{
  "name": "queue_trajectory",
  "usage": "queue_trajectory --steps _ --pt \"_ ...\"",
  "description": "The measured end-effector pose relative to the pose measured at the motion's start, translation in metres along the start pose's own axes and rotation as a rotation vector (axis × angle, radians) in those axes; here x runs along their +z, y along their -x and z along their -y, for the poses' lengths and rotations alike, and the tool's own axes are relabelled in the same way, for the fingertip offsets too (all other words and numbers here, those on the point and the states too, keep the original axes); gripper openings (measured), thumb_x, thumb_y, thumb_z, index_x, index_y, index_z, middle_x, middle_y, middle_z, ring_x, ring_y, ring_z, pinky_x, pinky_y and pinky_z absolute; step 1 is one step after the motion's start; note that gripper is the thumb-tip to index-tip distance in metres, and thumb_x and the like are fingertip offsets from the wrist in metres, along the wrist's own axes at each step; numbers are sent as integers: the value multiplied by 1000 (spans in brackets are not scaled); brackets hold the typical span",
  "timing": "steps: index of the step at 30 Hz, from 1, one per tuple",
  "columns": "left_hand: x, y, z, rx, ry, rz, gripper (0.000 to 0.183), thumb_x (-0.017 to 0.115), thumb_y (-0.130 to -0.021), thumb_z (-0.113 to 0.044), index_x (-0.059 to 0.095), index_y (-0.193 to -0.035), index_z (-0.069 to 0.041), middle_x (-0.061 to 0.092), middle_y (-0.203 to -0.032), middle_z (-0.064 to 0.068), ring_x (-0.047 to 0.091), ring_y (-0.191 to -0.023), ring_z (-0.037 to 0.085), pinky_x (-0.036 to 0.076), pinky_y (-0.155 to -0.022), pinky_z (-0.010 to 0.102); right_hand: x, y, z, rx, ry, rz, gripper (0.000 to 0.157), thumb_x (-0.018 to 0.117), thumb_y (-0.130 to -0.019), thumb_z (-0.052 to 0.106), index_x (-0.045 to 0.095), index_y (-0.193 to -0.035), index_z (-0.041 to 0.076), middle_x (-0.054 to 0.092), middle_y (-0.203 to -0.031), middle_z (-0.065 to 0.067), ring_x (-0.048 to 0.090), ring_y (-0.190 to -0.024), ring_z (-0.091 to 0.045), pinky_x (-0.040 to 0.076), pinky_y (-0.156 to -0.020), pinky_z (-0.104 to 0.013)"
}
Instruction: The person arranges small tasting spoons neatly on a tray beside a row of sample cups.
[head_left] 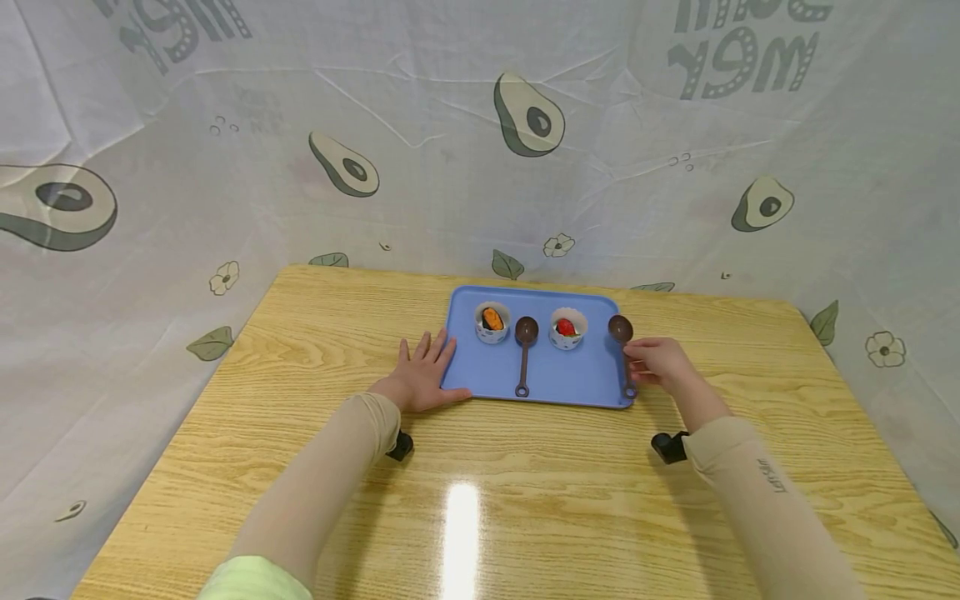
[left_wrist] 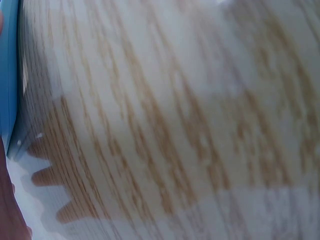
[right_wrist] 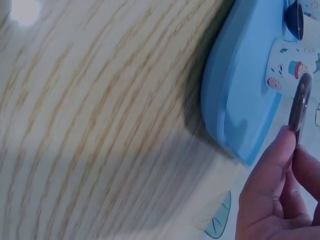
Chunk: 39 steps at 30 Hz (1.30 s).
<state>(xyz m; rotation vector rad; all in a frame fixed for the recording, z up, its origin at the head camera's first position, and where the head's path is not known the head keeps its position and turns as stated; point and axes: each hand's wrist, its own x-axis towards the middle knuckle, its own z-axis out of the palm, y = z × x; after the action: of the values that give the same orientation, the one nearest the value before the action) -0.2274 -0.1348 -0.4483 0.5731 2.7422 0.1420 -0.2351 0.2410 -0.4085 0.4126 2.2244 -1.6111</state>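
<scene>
My right hand [head_left: 658,363] pinches the handle of a brown spoon [head_left: 620,328] at the right end of a blue tray [head_left: 577,379]. In the right wrist view, thumb and fingers close on the thin handle [right_wrist: 301,102]. My left hand [head_left: 422,377] lies with fingers spread at the tray's left edge, the thumb along its front left corner. On the tray stand a paper cup [head_left: 492,335] with an orange-topped piece and another paper cup [head_left: 567,340] with a red-topped piece. A second brown spoon [head_left: 527,332] lies between the cups.
The tray sits near the back of a wood-grain table [head_left: 555,500]. Behind it hangs a pale cloth [head_left: 435,208] printed with avocados, leaves and flowers. A black wrist device [head_left: 669,447] shows below the right wrist, and another black device [head_left: 402,446] below the left.
</scene>
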Motion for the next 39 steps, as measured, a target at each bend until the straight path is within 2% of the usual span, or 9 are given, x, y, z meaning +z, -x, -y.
queue_trajectory --steps 9,16,22,28,39 --pt "0 1 -1 -3 -1 -7 94 41 -88 -67 4 -152 -10 -4 -159 13 -1 -145 38 0 -110 65 12 -4 1 -3 -22 -2 41 51 -95 9 44 -129 -13 55 -63 11 54 -58 0 51 -59 -18" --pt "6 -3 3 -5 3 -3 95 39 -87 -70 0 -152 -12 -8 -158 11 -5 -145 37 -2 -110 64 19 -9 1 13 -18 -20 41 51 -95 9 44 -130 -11 54 -65 9 53 -59 0 51 -58 -18" --pt "3 -2 1 2 2 -14 96 42 -87 -68 4 -152 -9 -5 -159 13 -2 -145 38 0 -110 65 23 -13 -1 16 -27 -27 38 51 -95 8 46 -128 -11 54 -65 9 53 -59 -1 52 -57 -19" --pt "2 0 -1 3 -5 -15 95 41 -87 -68 5 -152 -9 -4 -159 13 -1 -145 38 0 -110 65 26 -18 -4 6 -21 -23 32 51 -95 6 49 -122 -12 53 -65 7 53 -58 -2 51 -55 -19" --pt "3 -2 0 3 -3 -15 95 41 -87 -68 5 -152 -10 -4 -159 13 -1 -145 38 1 -110 65 32 -23 -9 26 32 -56 31 50 -96 8 51 -122 -9 53 -69 5 53 -59 -3 51 -56 -19"
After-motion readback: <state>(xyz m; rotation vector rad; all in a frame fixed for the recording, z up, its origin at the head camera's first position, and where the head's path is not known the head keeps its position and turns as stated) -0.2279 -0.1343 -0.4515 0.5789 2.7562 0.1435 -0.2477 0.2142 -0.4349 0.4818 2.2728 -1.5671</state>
